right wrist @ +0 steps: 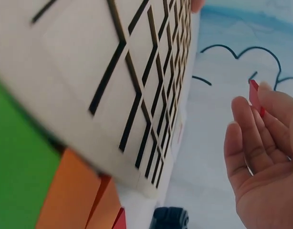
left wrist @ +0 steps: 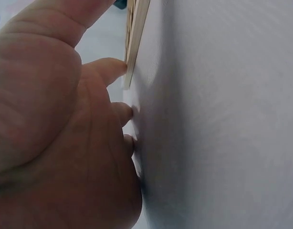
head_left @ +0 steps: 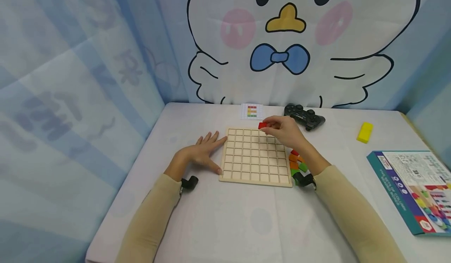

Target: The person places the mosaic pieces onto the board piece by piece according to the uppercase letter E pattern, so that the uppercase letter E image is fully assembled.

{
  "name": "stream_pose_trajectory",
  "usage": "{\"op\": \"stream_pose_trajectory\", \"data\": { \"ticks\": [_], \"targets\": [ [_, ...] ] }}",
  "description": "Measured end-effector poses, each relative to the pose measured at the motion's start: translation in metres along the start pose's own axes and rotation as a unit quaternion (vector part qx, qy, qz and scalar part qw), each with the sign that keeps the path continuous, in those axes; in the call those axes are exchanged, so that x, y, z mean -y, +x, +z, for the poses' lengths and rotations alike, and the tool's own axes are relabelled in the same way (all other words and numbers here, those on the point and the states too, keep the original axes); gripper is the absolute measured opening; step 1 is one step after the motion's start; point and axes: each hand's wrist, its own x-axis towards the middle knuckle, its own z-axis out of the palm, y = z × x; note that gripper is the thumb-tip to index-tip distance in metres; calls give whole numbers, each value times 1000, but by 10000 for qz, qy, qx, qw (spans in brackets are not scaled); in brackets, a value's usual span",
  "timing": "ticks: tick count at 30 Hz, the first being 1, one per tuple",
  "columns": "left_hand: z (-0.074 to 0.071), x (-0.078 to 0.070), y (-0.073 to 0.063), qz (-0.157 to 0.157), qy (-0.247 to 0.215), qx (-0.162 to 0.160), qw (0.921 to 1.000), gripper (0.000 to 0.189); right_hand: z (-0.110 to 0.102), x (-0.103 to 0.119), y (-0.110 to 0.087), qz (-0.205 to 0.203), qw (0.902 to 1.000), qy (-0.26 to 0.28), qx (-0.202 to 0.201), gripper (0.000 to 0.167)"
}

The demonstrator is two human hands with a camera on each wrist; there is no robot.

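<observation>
While the left hand (head_left: 201,153) spreads against a square pale wooden grid board (head_left: 255,153), the right hand (head_left: 287,132) pinches a small red block (head_left: 262,125).
It hangs near the far edge; orange blocks (head_left: 293,165) and green blocks (head_left: 303,167) lie at right.

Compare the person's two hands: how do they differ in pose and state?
The left hand spreads its fingers; the right hand curls its fingers. The left hand touches the left edge of the wooden board, while the right hand pinches a red block near the board's far edge. Both hands are bare, below beige sleeves.
</observation>
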Motion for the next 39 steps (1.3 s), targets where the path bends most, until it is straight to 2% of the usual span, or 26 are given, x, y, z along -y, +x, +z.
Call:
{"op": "stream_pose_trajectory", "data": {
  "ticks": [11, 22, 32, 39],
  "targets": [
    [1, 1, 3, -18, 169, 37, 9998, 133, 22, 6, 17, -7, 9959, -469, 778, 31],
    [0, -2, 1, -60, 184, 73, 9998, 131, 36, 7, 26, 111, 9905, -707, 1175, 29],
    [1, 0, 0, -75, 206, 74, 9997, 129, 48, 10, 30, -62, 9800, -1417, 1393, 29],
    [1, -1, 1, -98, 209, 88, 9997, 130, 50, 14, 30, -112, 9771, -1631, 1359, 29]
  ]
}}
